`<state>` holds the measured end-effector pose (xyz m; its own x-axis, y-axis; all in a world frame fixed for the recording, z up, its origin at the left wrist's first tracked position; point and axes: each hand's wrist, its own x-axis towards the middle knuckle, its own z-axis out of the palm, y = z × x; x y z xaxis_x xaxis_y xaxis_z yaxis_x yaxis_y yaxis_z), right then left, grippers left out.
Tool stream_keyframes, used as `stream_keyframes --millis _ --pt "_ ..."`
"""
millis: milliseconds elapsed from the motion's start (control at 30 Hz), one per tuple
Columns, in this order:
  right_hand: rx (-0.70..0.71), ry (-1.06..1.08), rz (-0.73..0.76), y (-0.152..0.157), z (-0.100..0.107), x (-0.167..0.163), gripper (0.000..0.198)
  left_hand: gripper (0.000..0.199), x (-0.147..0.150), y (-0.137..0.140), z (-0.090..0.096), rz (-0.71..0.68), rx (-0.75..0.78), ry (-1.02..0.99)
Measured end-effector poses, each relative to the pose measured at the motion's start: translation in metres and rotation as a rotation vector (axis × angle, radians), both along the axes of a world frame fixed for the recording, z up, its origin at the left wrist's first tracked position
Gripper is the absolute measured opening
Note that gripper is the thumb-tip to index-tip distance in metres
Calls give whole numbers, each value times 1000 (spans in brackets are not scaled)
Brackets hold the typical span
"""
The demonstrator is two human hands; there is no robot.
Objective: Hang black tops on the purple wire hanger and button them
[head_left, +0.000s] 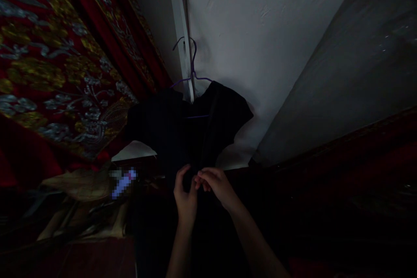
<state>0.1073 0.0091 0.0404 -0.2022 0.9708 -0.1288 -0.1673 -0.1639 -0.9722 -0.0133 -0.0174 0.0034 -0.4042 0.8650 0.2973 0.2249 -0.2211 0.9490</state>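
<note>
A black short-sleeved garment (224,115) with an open V-shaped front hangs on a thin purple wire hanger (194,63). At its front, below the neckline, both my hands meet. My left hand (185,189) has its fingers curled round the dark cloth, the thumb close to the right fingertips. My right hand (216,182) is closed in a pinch at the garment's front edge. Whatever small detail lies between the fingertips is too dark to make out. The lower part of the garment fades into shadow behind my forearms.
The hanger hooks at a pale vertical strip (182,13) against a white wall (254,30). Red cloth with gold and silver embroidery (65,61) hangs at left. Below it are a tan woven-looking item (78,184) and a blurred-out bluish object (124,183). Dark red cloth (358,152) lies right.
</note>
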Motion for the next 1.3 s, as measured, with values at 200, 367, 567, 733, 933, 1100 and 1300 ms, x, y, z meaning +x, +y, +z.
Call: stream_keyframes --millis 200,367,567,733,933,1100,1300 --pt "80 -16 128 -7 7 2 30 23 9 9 3 -199 16 -18" --pt "38 -25 -21 0 3 6 34 20 12 14 13 -220 -38 -33" --pt "116 -397 -253 64 -15 14 58 23 12 16 7 -262 -92 -34" --pt "108 -615 -267 120 -21 -2 66 23 14 12 -1 -291 -130 -16" --pt "11 -753 -280 132 -33 -6 46 23 10 12 -16 -317 -124 45" --pt "10 -713 -241 104 -40 4 37 22 1 33 -36 -225 -85 75" --pt "40 -471 -256 36 -51 0 34 24 6 44 -49 -189 -17 143"
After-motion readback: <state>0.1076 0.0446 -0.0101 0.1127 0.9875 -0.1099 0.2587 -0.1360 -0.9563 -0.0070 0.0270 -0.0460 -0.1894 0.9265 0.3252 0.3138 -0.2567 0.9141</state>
